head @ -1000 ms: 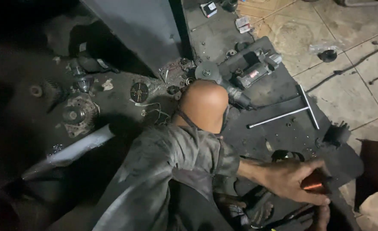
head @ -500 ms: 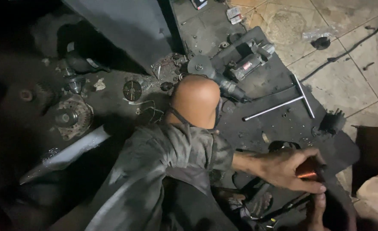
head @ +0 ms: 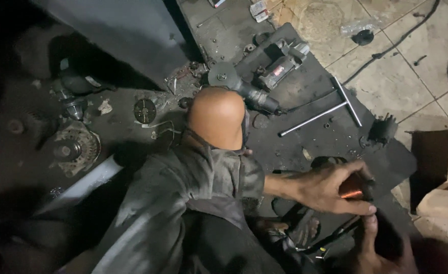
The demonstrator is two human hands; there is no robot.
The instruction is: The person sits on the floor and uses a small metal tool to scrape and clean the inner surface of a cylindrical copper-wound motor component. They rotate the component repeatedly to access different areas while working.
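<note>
— What do the hands have?

— The left hand [head: 330, 189] reaches across the body and closes its fingers and thumb around a small part with copper windings [head: 355, 189]. It looks like a motor armature, though most of it is hidden in the palm. The right hand [head: 381, 243] comes up from the bottom edge; its thumb touches the underside of the left fingers, just below the part. Whether it grips anything itself I cannot tell, it is too dark there.

— Where does that sit?

— Low on the right, over the near edge of a dark mat [head: 325, 101] spread on the floor. The person's bare knee [head: 216, 116] rises in the middle of the view, above grey shorts [head: 183, 203].

— And around them?

— A T-handle wrench [head: 320, 112] lies on the mat, well apart from the hands. Past the knee an angle grinder [head: 239, 87] rests with its disc to the left, and just beyond it a starter motor [head: 282, 61]. A small black part [head: 384, 130] sits at the mat's right edge. A cardboard box [head: 444, 167] stands on the tiles at far right. On the left, in shadow, a round metal housing [head: 74, 147] lies among loose bits.
</note>
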